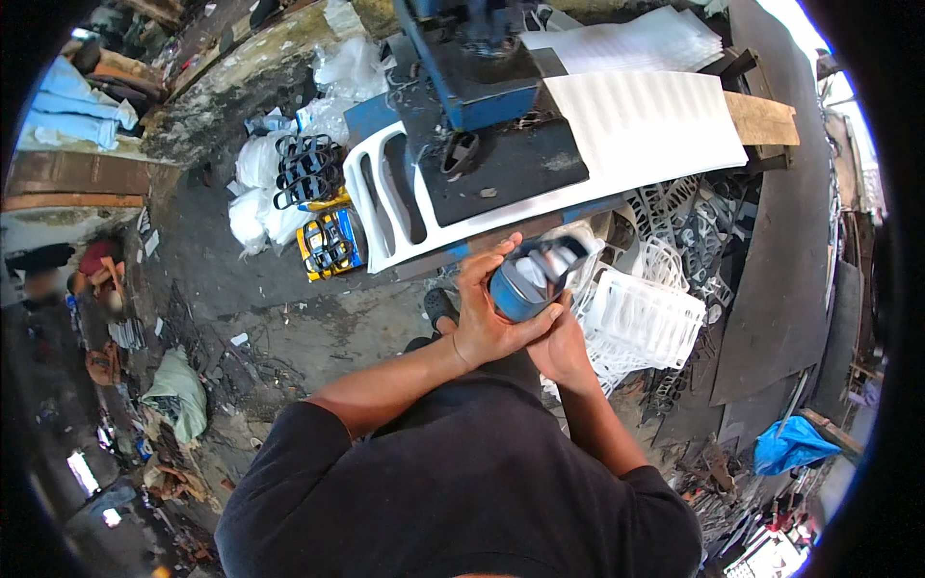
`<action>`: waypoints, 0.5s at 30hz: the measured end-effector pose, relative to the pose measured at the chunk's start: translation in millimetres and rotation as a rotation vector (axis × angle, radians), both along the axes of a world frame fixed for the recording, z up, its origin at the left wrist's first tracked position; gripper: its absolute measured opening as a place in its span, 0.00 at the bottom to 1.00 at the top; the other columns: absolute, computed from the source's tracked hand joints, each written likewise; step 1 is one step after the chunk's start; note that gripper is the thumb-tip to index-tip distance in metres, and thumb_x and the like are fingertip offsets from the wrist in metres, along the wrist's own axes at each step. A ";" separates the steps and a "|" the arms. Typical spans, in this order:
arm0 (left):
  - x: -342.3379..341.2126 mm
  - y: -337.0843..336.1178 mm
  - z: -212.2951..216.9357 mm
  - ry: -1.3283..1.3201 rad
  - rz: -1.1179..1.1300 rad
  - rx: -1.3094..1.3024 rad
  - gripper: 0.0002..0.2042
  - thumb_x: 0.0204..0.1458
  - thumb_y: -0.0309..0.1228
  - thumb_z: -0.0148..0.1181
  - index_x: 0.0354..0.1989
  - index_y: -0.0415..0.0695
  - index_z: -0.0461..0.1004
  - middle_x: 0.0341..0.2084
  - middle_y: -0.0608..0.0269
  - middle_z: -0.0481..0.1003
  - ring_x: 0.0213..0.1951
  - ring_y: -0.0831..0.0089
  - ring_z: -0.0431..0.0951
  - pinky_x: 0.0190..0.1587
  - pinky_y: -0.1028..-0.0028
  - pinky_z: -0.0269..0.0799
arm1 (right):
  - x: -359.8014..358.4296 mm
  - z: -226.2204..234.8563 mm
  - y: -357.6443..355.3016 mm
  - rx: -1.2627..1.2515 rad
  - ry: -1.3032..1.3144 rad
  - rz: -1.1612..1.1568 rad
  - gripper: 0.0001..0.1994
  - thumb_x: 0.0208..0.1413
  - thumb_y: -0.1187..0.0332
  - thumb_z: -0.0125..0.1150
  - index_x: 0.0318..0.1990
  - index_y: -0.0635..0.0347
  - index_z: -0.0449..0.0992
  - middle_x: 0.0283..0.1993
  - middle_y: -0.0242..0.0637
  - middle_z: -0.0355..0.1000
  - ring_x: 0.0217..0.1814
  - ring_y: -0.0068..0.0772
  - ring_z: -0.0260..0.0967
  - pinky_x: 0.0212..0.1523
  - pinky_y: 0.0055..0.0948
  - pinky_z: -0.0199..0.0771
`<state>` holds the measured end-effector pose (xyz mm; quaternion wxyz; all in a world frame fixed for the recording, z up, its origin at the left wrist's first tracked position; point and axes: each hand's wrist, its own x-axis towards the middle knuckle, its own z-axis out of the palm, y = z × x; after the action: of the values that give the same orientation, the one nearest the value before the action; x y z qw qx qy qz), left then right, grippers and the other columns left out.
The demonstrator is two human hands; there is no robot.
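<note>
Head view: we look down at our own two bare hands, held in front of a black shirt. Our left hand (485, 323) and right hand (561, 349) make one grip, clamped together on a rounded blue piece with a dark, blurred rim (520, 297). Pale material shows inside it; we cannot tell whether that is loose. The piece sits between our palms, on the near side of the blue-edged bench (370, 118).

Just beyond the grip, a white, flexible-looking sheet with long cut openings (665, 125) lies across the bench. Right of the grip is a heap of white, slatted cut-outs (644, 316).

We judge the piece stiff and moderately heavy, perhaps metal, so two hands suit it. Its smooth blue side could slip if only fingertips pinched it; palms low around that wall look safest. The dark rim may be thin or sharp, so we would keep fingers off it and hold level in case the contents spill.
</note>
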<state>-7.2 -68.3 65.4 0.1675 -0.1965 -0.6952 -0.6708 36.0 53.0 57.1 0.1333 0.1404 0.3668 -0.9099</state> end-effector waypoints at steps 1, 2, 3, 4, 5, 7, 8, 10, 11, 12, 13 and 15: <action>1.2 -12.9 2.6 0.016 -0.013 0.015 0.45 0.39 0.28 0.78 0.62 0.43 0.49 0.59 0.48 0.59 0.65 0.48 0.62 0.65 0.55 0.62 | -5.8 16.0 -12.3 -0.065 0.007 -0.046 0.29 0.71 0.50 0.38 0.74 0.49 0.45 0.66 0.48 0.60 0.65 0.41 0.64 0.61 0.43 0.69; -0.1 -20.3 2.4 0.039 -0.027 0.042 0.46 0.39 0.28 0.78 0.62 0.43 0.48 0.59 0.48 0.59 0.65 0.48 0.62 0.65 0.54 0.62 | -14.0 29.9 -17.7 -0.118 0.021 -0.093 0.30 0.71 0.51 0.38 0.75 0.47 0.42 0.68 0.48 0.58 0.66 0.42 0.62 0.61 0.44 0.69; 0.0 -33.5 8.7 0.017 -0.088 0.076 0.40 0.42 0.32 0.77 0.59 0.40 0.55 0.54 0.49 0.63 0.61 0.54 0.68 0.63 0.60 0.66 | -19.7 45.0 -23.1 -0.106 0.011 -0.117 0.29 0.70 0.54 0.40 0.75 0.44 0.43 0.66 0.47 0.59 0.65 0.42 0.63 0.60 0.46 0.70; -1.5 -51.3 5.5 -0.034 -0.074 0.053 0.35 0.45 0.33 0.74 0.57 0.39 0.58 0.52 0.50 0.66 0.59 0.56 0.69 0.61 0.62 0.67 | -25.4 54.1 -28.0 -0.094 0.000 -0.143 0.29 0.70 0.56 0.41 0.75 0.42 0.43 0.64 0.46 0.61 0.64 0.43 0.64 0.59 0.47 0.71; -6.1 -69.2 -1.0 -0.085 -0.073 0.034 0.30 0.48 0.34 0.72 0.55 0.39 0.60 0.49 0.52 0.68 0.57 0.58 0.71 0.58 0.63 0.68 | -31.2 49.7 -30.9 -0.076 0.020 -0.167 0.29 0.69 0.57 0.43 0.75 0.41 0.44 0.60 0.43 0.63 0.61 0.41 0.65 0.57 0.46 0.72; -31.1 -92.1 -14.7 -0.299 0.131 0.047 0.20 0.55 0.35 0.64 0.49 0.37 0.66 0.44 0.53 0.72 0.51 0.60 0.74 0.52 0.64 0.70 | -34.1 44.6 -39.8 0.004 0.064 -0.183 0.34 0.65 0.65 0.51 0.75 0.42 0.43 0.58 0.38 0.62 0.59 0.39 0.66 0.55 0.43 0.72; -52.6 -99.1 -25.5 -0.464 0.340 0.081 0.15 0.59 0.35 0.59 0.45 0.36 0.69 0.41 0.52 0.74 0.47 0.60 0.76 0.48 0.65 0.70 | -34.7 42.9 -46.1 0.073 0.100 -0.178 0.37 0.63 0.68 0.55 0.75 0.43 0.42 0.59 0.37 0.61 0.58 0.38 0.66 0.55 0.41 0.72; -95.1 -128.9 -100.0 -0.411 0.483 -0.186 0.12 0.62 0.33 0.53 0.44 0.35 0.70 0.39 0.47 0.75 0.41 0.55 0.76 0.42 0.63 0.69 | -36.4 36.2 -58.5 0.313 0.215 -0.071 0.41 0.58 0.73 0.60 0.75 0.47 0.41 0.59 0.37 0.61 0.58 0.35 0.65 0.55 0.39 0.71; -109.4 -130.6 -103.1 -0.548 0.397 -0.271 0.13 0.62 0.33 0.52 0.45 0.33 0.71 0.36 0.50 0.76 0.39 0.59 0.76 0.44 0.64 0.70 | -38.7 31.9 -61.4 0.434 0.270 -0.025 0.44 0.56 0.75 0.62 0.75 0.49 0.41 0.59 0.37 0.61 0.58 0.34 0.65 0.54 0.38 0.71; -119.8 -132.8 -105.5 -0.684 0.307 -0.356 0.13 0.63 0.32 0.51 0.46 0.32 0.72 0.34 0.53 0.77 0.37 0.62 0.77 0.46 0.65 0.71 | -40.6 36.3 -68.1 0.540 0.282 -0.013 0.45 0.55 0.75 0.64 0.75 0.51 0.41 0.59 0.37 0.61 0.58 0.33 0.64 0.55 0.36 0.71; -128.7 -135.1 -107.7 -0.739 0.230 -0.321 0.12 0.63 0.31 0.52 0.45 0.33 0.73 0.32 0.55 0.77 0.35 0.63 0.76 0.43 0.66 0.71 | -43.2 44.1 -78.0 0.645 0.295 0.001 0.46 0.53 0.75 0.65 0.74 0.53 0.41 0.59 0.38 0.61 0.58 0.32 0.63 0.55 0.35 0.70; -142.5 -138.5 -122.1 -0.845 0.075 -0.244 0.10 0.63 0.29 0.52 0.43 0.34 0.75 0.27 0.60 0.77 0.30 0.67 0.75 0.38 0.68 0.72 | -48.2 43.2 -92.0 0.767 0.291 -0.008 0.45 0.50 0.70 0.70 0.73 0.59 0.48 0.59 0.41 0.63 0.61 0.35 0.62 0.60 0.34 0.66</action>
<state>-149.7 -206.9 -56.7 -0.1317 0.1022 -0.7835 -0.5986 -12.2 -38.9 100.2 0.0145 0.0512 0.6940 -0.7180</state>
